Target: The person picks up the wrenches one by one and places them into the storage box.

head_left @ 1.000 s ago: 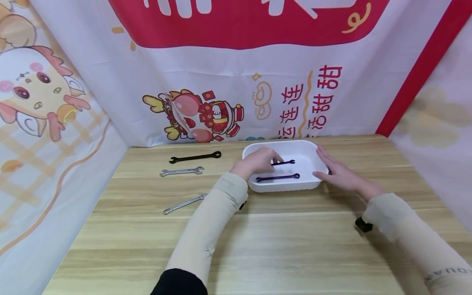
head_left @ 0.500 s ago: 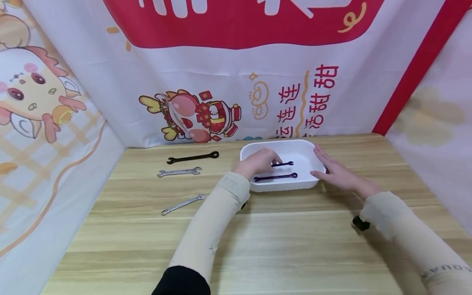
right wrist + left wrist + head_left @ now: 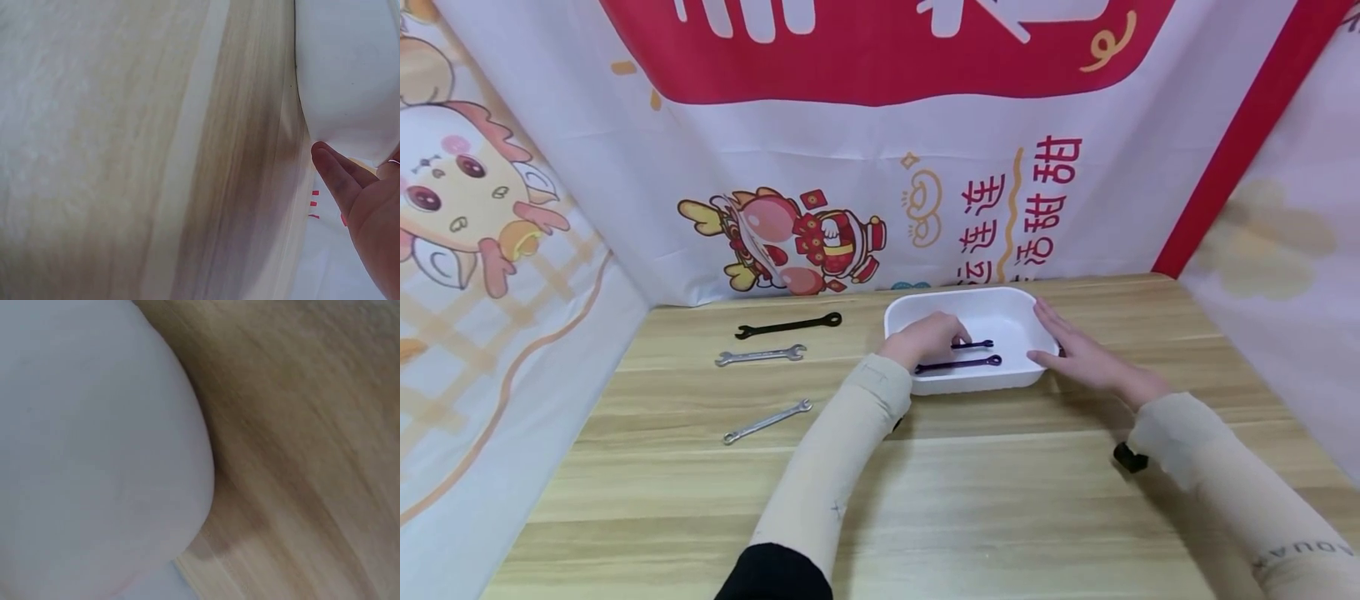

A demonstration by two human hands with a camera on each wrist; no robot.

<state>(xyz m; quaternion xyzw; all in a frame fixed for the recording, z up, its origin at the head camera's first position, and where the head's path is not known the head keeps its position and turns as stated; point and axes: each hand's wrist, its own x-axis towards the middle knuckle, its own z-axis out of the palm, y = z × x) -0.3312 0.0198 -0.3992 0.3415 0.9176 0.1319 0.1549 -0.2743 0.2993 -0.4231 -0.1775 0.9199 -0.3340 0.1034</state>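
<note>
Behind both grips hangs a big white and red cloth backdrop (image 3: 820, 133) covered in cartoon prints and lettering. Underneath everything it's a pale wood-grain table (image 3: 1000, 500). Next size down, two cream fabric sleeves run up to the hands, the left sleeve (image 3: 820, 475) with black cloth at its near end, the right sleeve (image 3: 1217, 475) with some dark lettering.

Right between the two grips sits a smooth white rounded-rectangle tray (image 3: 977, 385). The right hand (image 3: 1078, 354) has hold of its right end, thumb spread well away from the fingers and lying across the rim. The left hand (image 3: 925, 337) is down inside it, fingers curled and pinching (more on that below; the left wrist cam is just a blurry pale curve and wood).

OK, wrenches. Left of the left hand's grip, out on the wood: a long black metal wrench (image 3: 788, 325) farthest back, then a silver double open-ended wrench (image 3: 760, 357), and nearest, a slanted silver ring-and-open wrench (image 3: 767, 422). Just on the near side of the pinch, lying in the tray, is a dark purple metal wrench (image 3: 958, 363). Smallest is the short dark metal wrench (image 3: 976, 344) between the left fingertips, open end poking out rightward, other end hidden by the fingers.
</note>
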